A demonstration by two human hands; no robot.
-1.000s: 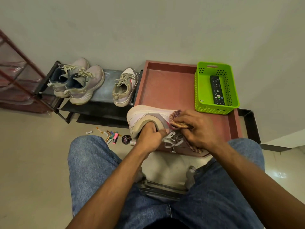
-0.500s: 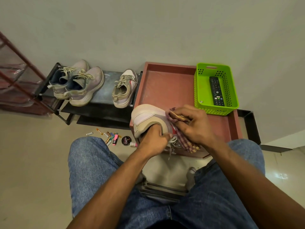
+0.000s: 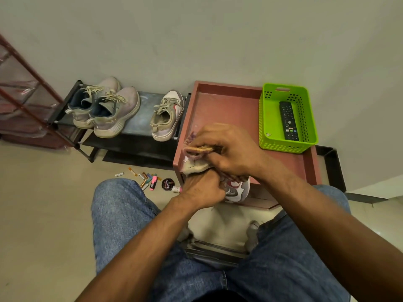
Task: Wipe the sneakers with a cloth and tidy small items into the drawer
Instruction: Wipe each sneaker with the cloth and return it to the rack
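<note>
My left hand (image 3: 201,189) grips a white and pink sneaker (image 3: 236,188) at its opening, holding it over the front edge of the reddish drawer top (image 3: 229,105). My right hand (image 3: 231,149) clutches a checked cloth (image 3: 194,149) and presses it against the sneaker's upper part. Most of the shoe is hidden under both hands. Its matching sneaker (image 3: 166,116) and a grey pair (image 3: 104,110) stand on the black shoe rack (image 3: 135,144). Small items (image 3: 150,182), batteries, a pink highlighter and a round black tin (image 3: 168,184), lie scattered on the floor.
A green basket (image 3: 267,118) with a black remote (image 3: 289,120) sits on the drawer unit's back right. A red-framed rack (image 3: 24,94) stands at the far left. My knees in jeans frame a low stool (image 3: 218,247) below.
The sneaker has been turned in my left hand, its toe now pointing right and down. My right hand with the cloth has shifted up and left over the shoe.
</note>
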